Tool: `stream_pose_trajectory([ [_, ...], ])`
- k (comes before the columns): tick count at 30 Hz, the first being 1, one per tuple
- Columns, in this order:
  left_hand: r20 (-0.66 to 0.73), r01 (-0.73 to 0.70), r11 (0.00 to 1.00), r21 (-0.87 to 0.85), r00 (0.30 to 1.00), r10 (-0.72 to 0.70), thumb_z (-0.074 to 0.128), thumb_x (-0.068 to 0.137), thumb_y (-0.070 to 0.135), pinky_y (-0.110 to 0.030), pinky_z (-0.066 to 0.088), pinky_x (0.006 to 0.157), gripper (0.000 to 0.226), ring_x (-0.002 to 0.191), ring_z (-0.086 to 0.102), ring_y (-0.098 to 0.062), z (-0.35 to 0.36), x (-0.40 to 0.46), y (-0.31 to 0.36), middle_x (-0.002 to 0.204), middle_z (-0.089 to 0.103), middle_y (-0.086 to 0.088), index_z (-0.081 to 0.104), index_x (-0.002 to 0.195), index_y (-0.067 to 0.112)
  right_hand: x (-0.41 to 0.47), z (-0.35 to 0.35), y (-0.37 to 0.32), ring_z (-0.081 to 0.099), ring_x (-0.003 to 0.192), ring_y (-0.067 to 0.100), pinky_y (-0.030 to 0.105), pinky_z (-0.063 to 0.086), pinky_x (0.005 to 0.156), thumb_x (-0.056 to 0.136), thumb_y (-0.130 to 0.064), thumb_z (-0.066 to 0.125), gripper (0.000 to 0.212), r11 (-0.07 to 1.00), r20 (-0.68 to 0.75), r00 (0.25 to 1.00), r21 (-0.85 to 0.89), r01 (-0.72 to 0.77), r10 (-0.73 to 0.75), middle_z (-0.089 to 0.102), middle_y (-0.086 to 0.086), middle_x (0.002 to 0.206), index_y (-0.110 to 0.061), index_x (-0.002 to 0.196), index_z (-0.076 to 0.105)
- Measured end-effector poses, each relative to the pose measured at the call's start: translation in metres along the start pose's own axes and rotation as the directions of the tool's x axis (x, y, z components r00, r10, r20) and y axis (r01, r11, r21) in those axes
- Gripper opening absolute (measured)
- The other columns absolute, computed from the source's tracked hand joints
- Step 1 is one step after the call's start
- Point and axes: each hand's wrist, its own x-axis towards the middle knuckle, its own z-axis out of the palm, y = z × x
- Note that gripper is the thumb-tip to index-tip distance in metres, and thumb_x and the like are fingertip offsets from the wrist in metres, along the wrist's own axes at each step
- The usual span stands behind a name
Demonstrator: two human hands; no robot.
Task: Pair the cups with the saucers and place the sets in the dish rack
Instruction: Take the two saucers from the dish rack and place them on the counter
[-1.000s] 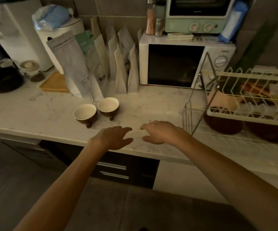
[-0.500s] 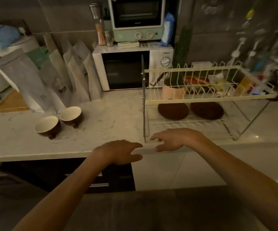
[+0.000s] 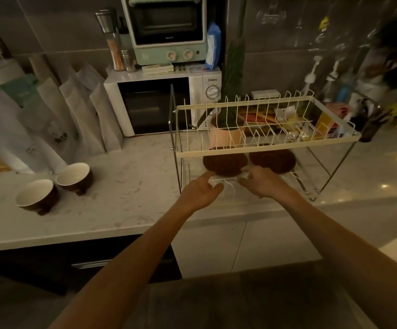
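Two hands reach into the lower tier of the dish rack (image 3: 266, 148), and neither has anything in it. The left hand (image 3: 201, 192) has its fingers spread and loose, the tips just at the near edge of the left saucer (image 3: 224, 162). The right hand (image 3: 263, 182) is likewise slack and apart, hovering at the gap between that saucer and the right saucer (image 3: 272, 160); whether either hand actually touches the rim I cannot tell in this dim light. My reading is that both hands come in low and flat because the upper tier hangs close over the saucers, leaving only a shallow slot to slip into.

The two brown saucers lie flat, side by side, on the lower shelf, at about one o'clock from the hands. Two brown cups with pale insides sit on the countertop (image 3: 126, 186), well apart from the rack at about nine o'clock: the near cup (image 3: 36, 194) and the far cup (image 3: 74, 176), just beside each other, both upright. So the count stands at two cups, two saucers and no set made yet.

At twelve o'clock beyond the rack stands a microwave (image 3: 159, 103), with one small oven (image 3: 166, 29) on top. The upper tier holds no cup or saucer; a pink plant pot (image 3: 226, 134) shows through its wires
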Motion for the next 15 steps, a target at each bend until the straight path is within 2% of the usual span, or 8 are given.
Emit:
stream_pose_trajectory([
  [2, -0.044, 0.08, 0.988, -0.13, 0.995, -0.086, 0.05, 0.093, 0.045, -0.045, 0.05, 0.099, 0.056, 0.115, 0.06, -0.03, 0.004, 0.015, -0.002, 0.128, 0.063, -0.01, 0.037, 0.144, 0.026, 0.011, 0.0, 0.005, 0.065, 0.106, 0.032, 0.047, 0.055, 0.089, 0.094, -0.044, 0.054, 0.054, 0.997, -0.022, 0.999, 0.064, -0.038, 0.04, 0.06, 0.008, 0.135, -0.018, 0.14, 0.048],
  [5, -0.1, 0.138, 0.984, -0.117, 0.984, -0.15, 0.05, 0.093, 0.045, -0.045, 0.048, 0.101, 0.065, 0.121, 0.056, -0.032, 0.012, 0.033, -0.008, 0.137, 0.056, -0.013, 0.027, 0.149, 0.02, 0.028, 0.0, 0.009, 0.06, 0.118, 0.031, 0.047, 0.049, 0.098, 0.095, -0.046, 0.05, 0.055, 0.998, -0.045, 0.997, 0.026, -0.065, 0.066, 0.062, 0.007, 0.132, -0.017, 0.142, 0.045],
  [7, -0.103, 0.171, 0.975, -0.145, 0.977, -0.187, 0.05, 0.092, 0.046, -0.048, 0.049, 0.099, 0.07, 0.121, 0.056, -0.034, 0.016, 0.045, -0.013, 0.137, 0.055, -0.014, 0.022, 0.151, 0.019, 0.042, 0.002, 0.014, 0.057, 0.121, 0.032, 0.045, 0.047, 0.098, 0.096, -0.047, 0.048, 0.051, 0.998, -0.061, 0.996, 0.01, -0.062, 0.062, 0.063, 0.007, 0.129, -0.017, 0.138, 0.048],
  [10, -0.092, 0.216, 0.941, -0.261, 0.965, -0.247, 0.05, 0.092, 0.046, -0.049, 0.055, 0.091, 0.07, 0.104, 0.063, -0.028, 0.019, 0.062, -0.017, 0.133, 0.057, -0.013, 0.022, 0.15, 0.018, 0.065, 0.006, 0.022, 0.061, 0.111, 0.034, 0.044, 0.05, 0.087, 0.096, -0.049, 0.044, 0.047, 0.997, -0.058, 0.996, -0.019, -0.069, 0.068, 0.065, 0.012, 0.118, -0.012, 0.122, 0.056],
  [12, -0.112, 0.221, 0.922, -0.319, 0.957, -0.268, 0.05, 0.093, 0.045, -0.048, 0.057, 0.087, 0.065, 0.089, 0.063, -0.021, 0.019, 0.068, -0.017, 0.126, 0.06, -0.012, 0.028, 0.147, 0.019, 0.076, 0.005, 0.024, 0.058, 0.116, 0.035, 0.045, 0.049, 0.091, 0.097, -0.051, 0.039, 0.051, 0.995, -0.035, 0.997, -0.059, -0.076, 0.074, 0.063, 0.014, 0.125, -0.013, 0.128, 0.054],
  [15, -0.156, 0.182, 0.928, -0.326, 0.957, -0.243, 0.053, 0.092, 0.042, -0.048, 0.057, 0.087, 0.056, 0.106, 0.063, -0.028, 0.022, 0.082, -0.02, 0.125, 0.06, -0.012, 0.039, 0.14, 0.02, 0.085, 0.003, 0.022, 0.05, 0.129, 0.035, 0.05, 0.042, 0.104, 0.098, -0.053, 0.036, 0.055, 0.994, 0.001, 0.995, -0.037, -0.1, 0.1, 0.055, 0.011, 0.139, -0.019, 0.14, 0.045],
])
